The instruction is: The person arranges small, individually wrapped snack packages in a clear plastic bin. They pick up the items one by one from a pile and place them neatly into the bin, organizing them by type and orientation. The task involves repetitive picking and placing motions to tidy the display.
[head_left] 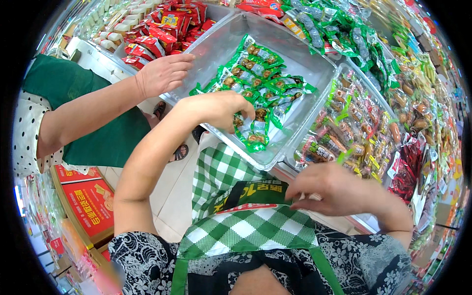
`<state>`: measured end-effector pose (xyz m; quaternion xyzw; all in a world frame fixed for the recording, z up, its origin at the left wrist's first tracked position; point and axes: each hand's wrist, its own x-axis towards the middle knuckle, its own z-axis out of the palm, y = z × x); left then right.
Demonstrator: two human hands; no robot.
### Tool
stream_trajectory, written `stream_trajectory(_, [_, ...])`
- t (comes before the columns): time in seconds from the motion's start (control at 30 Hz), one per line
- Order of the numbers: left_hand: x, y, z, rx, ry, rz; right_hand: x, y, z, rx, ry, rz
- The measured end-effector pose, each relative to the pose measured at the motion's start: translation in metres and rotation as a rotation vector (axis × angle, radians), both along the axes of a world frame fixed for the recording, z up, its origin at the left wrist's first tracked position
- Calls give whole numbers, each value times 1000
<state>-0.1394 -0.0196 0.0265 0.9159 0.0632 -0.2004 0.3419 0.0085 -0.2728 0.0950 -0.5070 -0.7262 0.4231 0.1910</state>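
My left hand [219,109] reaches into a clear plastic bin [206,46]. Its fingers are bent around a small green-and-clear snack packet [239,121] near the bin's front left. More of these packets [265,69], with brown food inside, lie loosely on the bin's pale bottom. In front of my apron, just outside the bin's near right corner, is my right hand [337,189]. It is somewhat blurred, with its fingers curled in. Something small and whitish shows at the fingertips, too unclear to name.
On the left, another person's hand [167,73] hovers by the bin's rim. Red snack packets [167,29] fill a neighbouring bin at the back left. Green-and-silver packets [339,34] and wrapped sausage-like snacks [344,128] lie on the right. A red box [88,204] stands at the lower left.
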Motion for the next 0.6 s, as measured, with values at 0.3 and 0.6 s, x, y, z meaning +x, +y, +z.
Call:
stream_trajectory(0.3, [39, -22, -34, 298, 263, -329, -9, -13, -52, 84, 329, 71])
stream_trajectory(0.6, [19, -1, 3, -590, -50, 94, -6, -17, -57, 75, 526, -86])
